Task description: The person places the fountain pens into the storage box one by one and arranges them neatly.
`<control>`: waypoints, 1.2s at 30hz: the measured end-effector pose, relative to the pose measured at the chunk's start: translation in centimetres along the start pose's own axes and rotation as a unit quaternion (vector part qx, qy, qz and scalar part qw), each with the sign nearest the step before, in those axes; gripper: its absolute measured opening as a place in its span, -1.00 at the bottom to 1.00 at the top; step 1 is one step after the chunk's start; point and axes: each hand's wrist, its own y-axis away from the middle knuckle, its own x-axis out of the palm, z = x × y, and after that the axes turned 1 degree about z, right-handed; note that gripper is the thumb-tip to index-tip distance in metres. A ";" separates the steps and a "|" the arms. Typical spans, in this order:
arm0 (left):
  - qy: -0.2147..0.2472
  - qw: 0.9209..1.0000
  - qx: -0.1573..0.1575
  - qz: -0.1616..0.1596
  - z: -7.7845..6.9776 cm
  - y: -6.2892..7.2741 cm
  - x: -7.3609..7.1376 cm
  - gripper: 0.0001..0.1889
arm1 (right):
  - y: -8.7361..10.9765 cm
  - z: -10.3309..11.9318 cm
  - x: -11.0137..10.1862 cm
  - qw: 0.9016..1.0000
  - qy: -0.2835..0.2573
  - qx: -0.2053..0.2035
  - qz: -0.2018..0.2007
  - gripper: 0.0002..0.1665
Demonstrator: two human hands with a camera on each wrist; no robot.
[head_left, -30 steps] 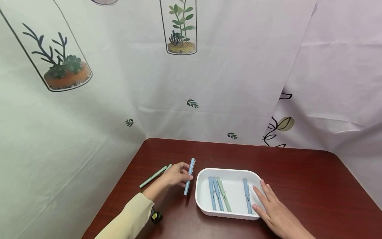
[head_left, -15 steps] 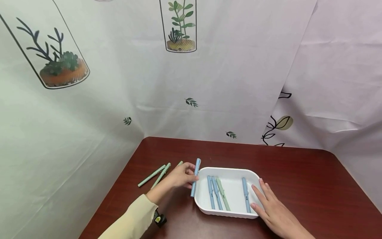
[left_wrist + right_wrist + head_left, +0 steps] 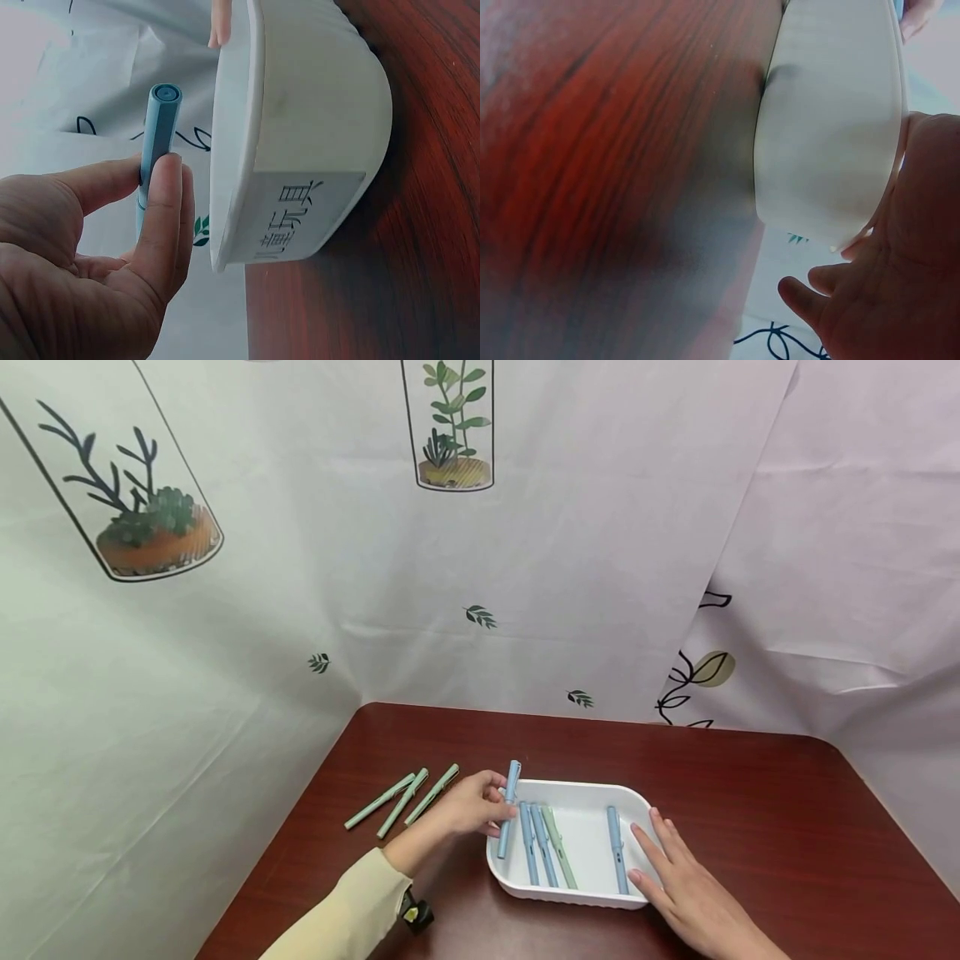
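Observation:
My left hand [image 3: 474,806] pinches a light blue capped pen [image 3: 513,775] between thumb and fingers. In the head view this pen stands over the left rim of a white plastic tray [image 3: 588,847]; the left wrist view shows the pen [image 3: 157,131] end-on beside the tray wall [image 3: 322,97]. Inside the tray, two blue pens [image 3: 528,843] and a green pen [image 3: 559,847] lie side by side at the left, and another blue pen [image 3: 617,850] lies toward the right. My right hand [image 3: 693,889] rests at the tray's right rim with fingers extended.
Three green pens [image 3: 402,803] lie on the dark red wooden table [image 3: 750,810], left of the tray. A printed label [image 3: 300,214] is on the tray's outer wall. A white patterned curtain [image 3: 600,568] hangs behind and beside the table.
My left hand has carried the blue pen rightward, from beside the tray to over its left rim. The green pens behind that hand are now uncovered. My right hand stays at the rim.

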 end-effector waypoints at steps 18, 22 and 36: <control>0.028 1.000 -0.001 0.005 -0.3 -0.6 1.9 -0.48 | 0.0 0.1 0.0 1.000 0.000 0.000 -0.001 -0.25; 0.034 0.999 0.001 0.012 -0.6 -0.6 2.5 -0.48 | 0.1 0.1 0.1 1.000 0.002 -0.012 -0.015 -0.25; 0.050 0.998 -0.005 0.028 -0.8 -1.1 4.3 -0.50 | 0.1 0.0 0.3 1.000 0.004 -0.017 -0.024 -0.26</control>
